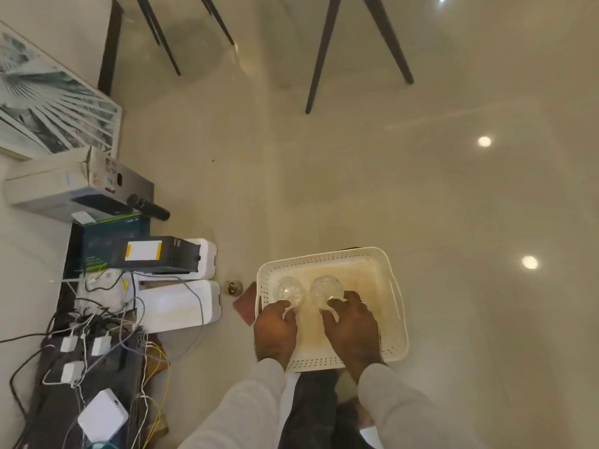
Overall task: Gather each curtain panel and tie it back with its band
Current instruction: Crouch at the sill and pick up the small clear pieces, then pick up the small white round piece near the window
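Observation:
No curtain panel or band is in view. A white perforated basket (393, 306) sits on the glossy floor in front of me. Two clear glass pieces lie inside it, one on the left (287, 288) and one on the right (325, 289). My left hand (275, 332) reaches into the basket and grips the left glass piece with curled fingers. My right hand (351, 328) holds the right glass piece the same way. Both arms wear light grey sleeves.
Left of the basket lie white foam blocks (178, 306), stacked boxes (81, 192), a black microphone (149, 207), and a tangle of cables and chargers (90, 345). A small brown pad (246, 306) lies beside the basket. Dark chair legs (321, 56) stand ahead on the floor.

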The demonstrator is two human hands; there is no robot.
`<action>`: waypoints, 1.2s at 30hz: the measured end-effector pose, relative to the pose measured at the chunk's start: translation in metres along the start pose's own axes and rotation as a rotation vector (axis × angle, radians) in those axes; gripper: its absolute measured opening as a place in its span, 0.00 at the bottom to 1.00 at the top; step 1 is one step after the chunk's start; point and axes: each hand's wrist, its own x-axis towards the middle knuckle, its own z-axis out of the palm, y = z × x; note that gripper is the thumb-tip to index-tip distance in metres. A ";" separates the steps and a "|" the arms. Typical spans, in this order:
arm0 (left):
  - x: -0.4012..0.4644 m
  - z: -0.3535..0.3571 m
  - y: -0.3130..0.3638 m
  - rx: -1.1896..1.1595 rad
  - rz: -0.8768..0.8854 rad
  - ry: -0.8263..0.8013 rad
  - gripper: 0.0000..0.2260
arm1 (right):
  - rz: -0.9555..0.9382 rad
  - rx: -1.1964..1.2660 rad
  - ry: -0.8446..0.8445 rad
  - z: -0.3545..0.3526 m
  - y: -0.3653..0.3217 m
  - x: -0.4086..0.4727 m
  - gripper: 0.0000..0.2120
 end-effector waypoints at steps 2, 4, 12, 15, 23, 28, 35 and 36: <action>0.006 0.006 -0.012 -0.011 -0.034 0.002 0.11 | 0.001 -0.025 -0.019 0.012 -0.005 0.011 0.12; 0.008 0.010 -0.018 -0.021 -0.039 0.002 0.11 | 0.015 -0.048 -0.029 0.021 -0.005 0.020 0.12; 0.006 0.003 -0.016 0.042 0.001 -0.027 0.15 | 0.070 -0.105 -0.067 0.032 0.003 0.029 0.15; -0.001 -0.006 -0.006 0.241 0.031 -0.022 0.21 | 0.060 -0.143 -0.086 0.024 0.002 0.025 0.15; -0.033 -0.018 0.082 0.458 0.570 0.026 0.23 | 0.198 -0.075 0.198 -0.067 0.037 -0.013 0.17; -0.093 0.026 0.174 0.583 0.956 -0.152 0.21 | 0.444 -0.020 0.445 -0.126 0.121 -0.079 0.17; -0.256 0.146 0.237 0.726 1.382 -0.624 0.16 | 0.970 0.138 0.536 -0.158 0.243 -0.243 0.15; -0.283 0.162 0.235 0.753 1.430 -0.684 0.16 | 1.046 0.164 0.535 -0.158 0.255 -0.272 0.16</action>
